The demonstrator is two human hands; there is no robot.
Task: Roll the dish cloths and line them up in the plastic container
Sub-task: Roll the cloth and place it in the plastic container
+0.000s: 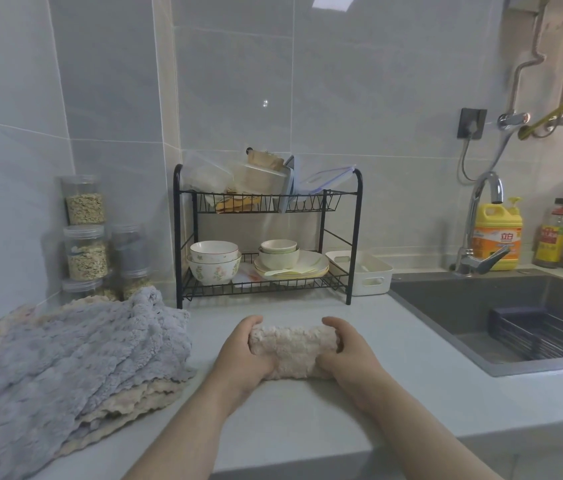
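Bare counter [307, 420] in front, cloth pile [65, 368] left, sink [501, 320] right, rack [268, 237] behind

— Where's the fluffy beige dish cloth [292, 351]?
— Rolled up, lying crosswise on the pale counter [290, 417].
— The others?
— Grey and beige fluffy cloths [76, 358] are piled at the left. The white plastic container [373, 271] stands well behind.

You can read one brand only: 立白, on the label of the yellow detergent bottle [497, 233] at the worktop's [307, 410] back edge, behind the tap [473, 216]. The labels of the sauce bottles [550, 239] beside it are too blurred.
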